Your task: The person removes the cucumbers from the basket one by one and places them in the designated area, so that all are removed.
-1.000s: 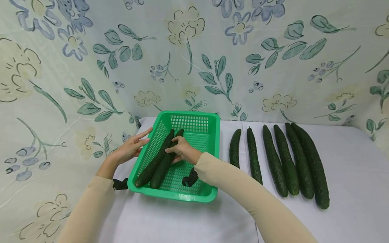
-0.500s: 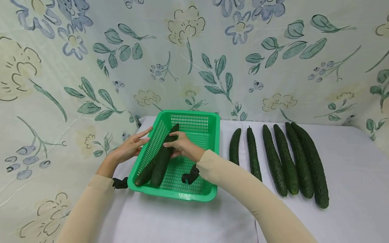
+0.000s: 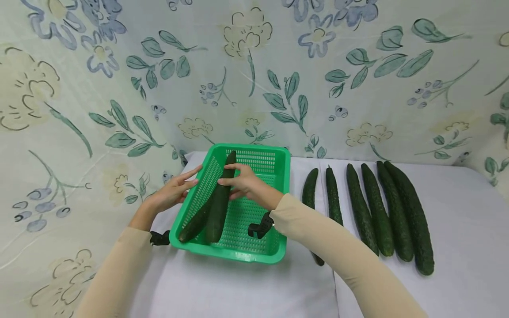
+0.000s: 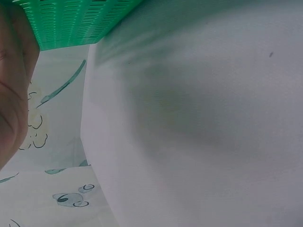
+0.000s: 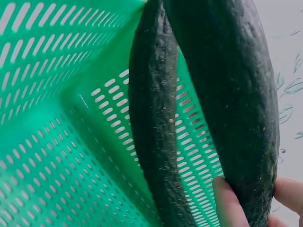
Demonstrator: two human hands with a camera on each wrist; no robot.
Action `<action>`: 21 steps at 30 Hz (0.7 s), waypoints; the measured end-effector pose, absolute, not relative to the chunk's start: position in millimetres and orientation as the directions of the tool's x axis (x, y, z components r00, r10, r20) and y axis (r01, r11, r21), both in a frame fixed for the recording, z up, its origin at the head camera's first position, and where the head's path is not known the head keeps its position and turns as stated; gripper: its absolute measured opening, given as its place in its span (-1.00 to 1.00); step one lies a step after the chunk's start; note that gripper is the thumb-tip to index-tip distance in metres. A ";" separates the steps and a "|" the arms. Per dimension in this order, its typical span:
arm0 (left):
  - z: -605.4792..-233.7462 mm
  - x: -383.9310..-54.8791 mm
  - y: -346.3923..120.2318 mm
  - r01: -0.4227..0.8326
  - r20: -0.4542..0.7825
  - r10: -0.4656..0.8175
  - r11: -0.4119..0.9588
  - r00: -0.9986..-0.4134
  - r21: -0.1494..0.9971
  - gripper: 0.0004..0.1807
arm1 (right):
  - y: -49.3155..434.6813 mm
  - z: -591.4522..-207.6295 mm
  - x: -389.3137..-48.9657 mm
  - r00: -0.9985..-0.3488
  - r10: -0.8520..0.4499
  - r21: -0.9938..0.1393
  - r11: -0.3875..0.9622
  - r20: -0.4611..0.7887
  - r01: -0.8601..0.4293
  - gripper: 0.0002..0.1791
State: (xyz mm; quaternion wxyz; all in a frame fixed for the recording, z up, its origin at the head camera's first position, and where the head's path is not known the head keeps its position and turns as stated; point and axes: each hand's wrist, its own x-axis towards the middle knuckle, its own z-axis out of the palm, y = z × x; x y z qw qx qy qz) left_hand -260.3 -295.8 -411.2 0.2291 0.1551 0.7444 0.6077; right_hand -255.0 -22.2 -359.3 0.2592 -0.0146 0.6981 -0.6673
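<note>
My right hand (image 3: pixel 244 181) pinches a dark green cucumber (image 3: pixel 218 212) near its far end, thumb and fingers on either side. In the right wrist view this cucumber (image 5: pixel 227 85) looks raised above the one beside it. That second cucumber (image 3: pixel 197 223) leans along the left wall inside the green plastic basket (image 3: pixel 238 256), partly covered by the held one. My left hand (image 3: pixel 172 192) rests against the basket's outer left side, its fingers spread and mostly straight. The left wrist view shows that hand (image 4: pixel 12 80) beside the slotted basket wall (image 4: pixel 71 23).
Right of the basket, several cucumbers (image 3: pixel 383 212) lie in a row on the white tablecloth (image 3: pixel 465 238). The nearest of them, a slim cucumber (image 3: pixel 310 190), is partly behind my right sleeve (image 3: pixel 334 243). A floral cloth (image 3: pixel 246 115) hangs behind the table.
My right hand has lifted the held cucumber, and its far end has shifted up and slightly right over the other one. The left hand stays at the basket's side.
</note>
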 end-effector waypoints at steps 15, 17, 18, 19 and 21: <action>-413.7 -261.1 -297.3 -0.037 -0.146 0.515 0.216 -0.845 0.976 -0.36 | 29.2 -332.7 -255.4 -0.890 -0.389 -0.971 0.094 -0.239 0.220 -0.35; -413.5 -261.0 -297.4 -0.042 -0.144 0.520 0.204 -0.842 0.978 -0.35 | 37.5 -331.0 -256.4 -0.895 -0.384 -0.974 0.094 -0.229 0.209 -0.35; -413.4 -261.0 -297.5 -0.042 -0.144 0.522 0.202 -0.841 0.979 -0.35 | 41.5 -330.1 -256.7 -0.897 -0.380 -0.974 0.091 -0.227 0.208 -0.34; -413.2 -261.1 -297.5 -0.041 -0.143 0.523 0.202 -0.840 0.979 -0.35 | 45.4 -329.4 -257.1 -0.898 -0.377 -0.974 0.090 -0.225 0.206 -0.34; -412.8 -261.2 -297.5 -0.037 -0.142 0.524 0.205 -0.840 0.978 -0.35 | 53.1 -328.4 -258.2 -0.901 -0.373 -0.975 0.087 -0.221 0.203 -0.35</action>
